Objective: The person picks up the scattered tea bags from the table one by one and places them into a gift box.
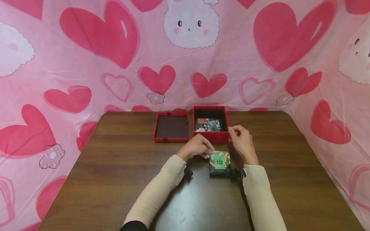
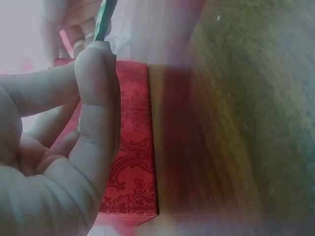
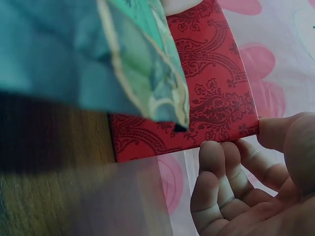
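My left hand (image 1: 197,147) pinches the top left corner of a flat tea packet (image 1: 220,162), black below with a green label and printed leaves. The packet hangs in front of a red patterned box (image 1: 215,138); in the left wrist view only its thin green edge (image 2: 104,19) shows above the fingertips. My right hand (image 1: 242,142) holds the box at its right side. In the right wrist view the thumb (image 3: 275,132) lies at the rim's corner and the curled fingers (image 3: 211,157) are along the side wall. Inside the box lie several more packets (image 1: 212,125).
Left of the box sits its red lid (image 1: 156,140), dark inside face up. Both stand near the back edge of the brown wooden table (image 1: 115,179). A pink curtain (image 1: 179,61) with hearts and animal faces hangs behind and around the sides.
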Motion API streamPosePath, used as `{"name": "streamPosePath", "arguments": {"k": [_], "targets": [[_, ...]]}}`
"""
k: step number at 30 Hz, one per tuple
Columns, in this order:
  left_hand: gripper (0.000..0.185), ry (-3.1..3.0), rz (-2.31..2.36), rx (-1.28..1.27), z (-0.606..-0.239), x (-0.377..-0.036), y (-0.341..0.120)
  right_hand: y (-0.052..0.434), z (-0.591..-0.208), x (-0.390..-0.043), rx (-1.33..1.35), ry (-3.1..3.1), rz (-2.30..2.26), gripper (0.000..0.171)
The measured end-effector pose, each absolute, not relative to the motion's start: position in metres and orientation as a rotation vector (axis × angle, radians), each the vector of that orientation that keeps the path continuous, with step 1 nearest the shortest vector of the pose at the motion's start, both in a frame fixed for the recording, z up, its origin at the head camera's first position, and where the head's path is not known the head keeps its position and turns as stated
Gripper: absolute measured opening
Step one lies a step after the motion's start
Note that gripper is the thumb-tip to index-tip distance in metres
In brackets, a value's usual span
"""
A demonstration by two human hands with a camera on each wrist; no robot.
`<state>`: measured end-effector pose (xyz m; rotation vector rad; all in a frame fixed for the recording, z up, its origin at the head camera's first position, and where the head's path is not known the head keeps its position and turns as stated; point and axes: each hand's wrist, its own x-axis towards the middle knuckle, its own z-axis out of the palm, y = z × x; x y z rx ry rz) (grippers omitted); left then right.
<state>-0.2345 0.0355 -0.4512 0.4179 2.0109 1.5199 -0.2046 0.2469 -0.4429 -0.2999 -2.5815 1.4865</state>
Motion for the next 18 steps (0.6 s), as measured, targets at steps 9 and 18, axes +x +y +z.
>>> {"name": "streamPosePath", "arguments": {"k": [9,18], "targets": [[0.008,2.018,1.523,0.408,-0.442,-0.239,0.028,0.248,-0.444,-0.206,-0.291,-2.569,1.489,0.033],[0.008,2.0,1.577,0.402,-0.425,-0.243,0.018,0.248,-0.444,-0.206,-0.292,-2.567,1.5,0.033]]}}
